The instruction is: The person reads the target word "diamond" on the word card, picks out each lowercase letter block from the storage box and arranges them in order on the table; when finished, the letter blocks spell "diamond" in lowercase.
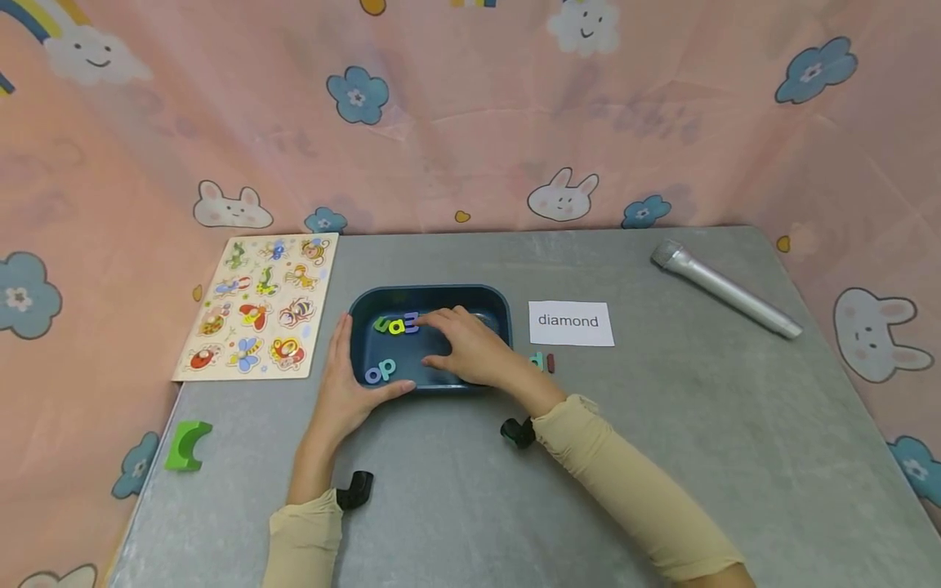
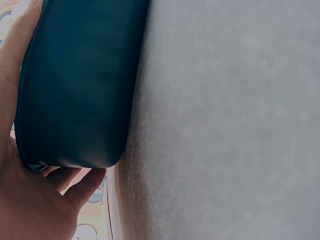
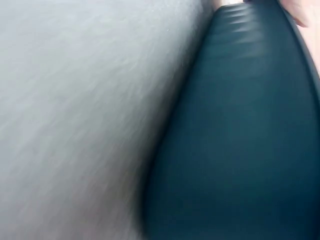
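A dark blue tray point(image 1: 456, 289) lies on the grey table, with several letter pieces inside. My left hand point(image 1: 353, 392) holds its near left corner, thumb along the front rim and fingers against the left end; the left wrist view shows the tray's side point(image 2: 80, 90) against that hand. Over the tray, my right hand point(image 1: 474, 347) has its index fingertip at a purple letter point(image 1: 412, 322), thumb apart. Beside that letter are a yellow "a" point(image 1: 397, 327) and a green letter point(image 1: 381, 324). A lavender "o" point(image 1: 372, 376) and a teal "p" point(image 1: 387, 369) lie nearer me.
Right of the tray lies a white card point(image 1: 570, 324) reading "diamond". A teal letter point(image 1: 537, 360) and a dark red piece point(image 1: 550, 363) lie below it. A sticker-covered board point(image 1: 257, 310), a green arch block point(image 1: 188, 446) and a silver microphone point(image 1: 724, 287) also lie around.
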Motion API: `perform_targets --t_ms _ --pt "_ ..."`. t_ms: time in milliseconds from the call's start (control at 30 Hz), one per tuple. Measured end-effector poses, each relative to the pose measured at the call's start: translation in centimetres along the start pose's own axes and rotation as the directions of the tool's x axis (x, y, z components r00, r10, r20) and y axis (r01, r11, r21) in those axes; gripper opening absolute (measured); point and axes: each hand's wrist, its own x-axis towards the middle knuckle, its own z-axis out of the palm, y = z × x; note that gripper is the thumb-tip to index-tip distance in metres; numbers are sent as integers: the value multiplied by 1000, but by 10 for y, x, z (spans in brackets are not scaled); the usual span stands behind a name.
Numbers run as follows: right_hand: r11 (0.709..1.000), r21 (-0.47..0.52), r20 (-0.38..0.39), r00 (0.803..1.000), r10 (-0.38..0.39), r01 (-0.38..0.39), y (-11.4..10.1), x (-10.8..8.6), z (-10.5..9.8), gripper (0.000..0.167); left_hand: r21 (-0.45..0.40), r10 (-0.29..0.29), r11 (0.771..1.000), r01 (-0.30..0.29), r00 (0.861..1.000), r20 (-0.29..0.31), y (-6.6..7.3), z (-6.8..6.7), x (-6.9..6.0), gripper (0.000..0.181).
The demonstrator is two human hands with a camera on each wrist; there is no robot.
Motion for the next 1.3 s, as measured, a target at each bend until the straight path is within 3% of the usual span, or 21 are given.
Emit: perform_targets --t_ms 133,467,667,900,1000,1133,1300 --pt "1000 1 60 998 -30 30 -3 16 10 61 1 5 1000 -5 1000 0 -1 0 -1 136" --pt "997 -65 105 994 37 -31 -3 39 25 57 -6 5 1000 -5 1000 -11 -3 1 -1 136" --pt "996 -80 63 997 49 -44 -3 42 30 40 0 3 1000 -3 1000 -9 -3 1 -1 138" --pt "993 -119 21 1000 0 3 -3 42 31 4 0 -6 1000 6 1000 -3 -2 1 0 138" --pt "989 -143 16 1000 -26 28 -3 41 29 6 -4 -5 1000 5 1000 -5 -1 1 1 138" --pt "994 -103 11 999 -43 44 -4 38 22 10 -1 -1 1000 1 1000 -10 -1 1 1 138" --pt "999 32 -8 999 -40 40 -6 24 7 6 -11 -7 1000 7 1000 -6 -1 1 1 139"
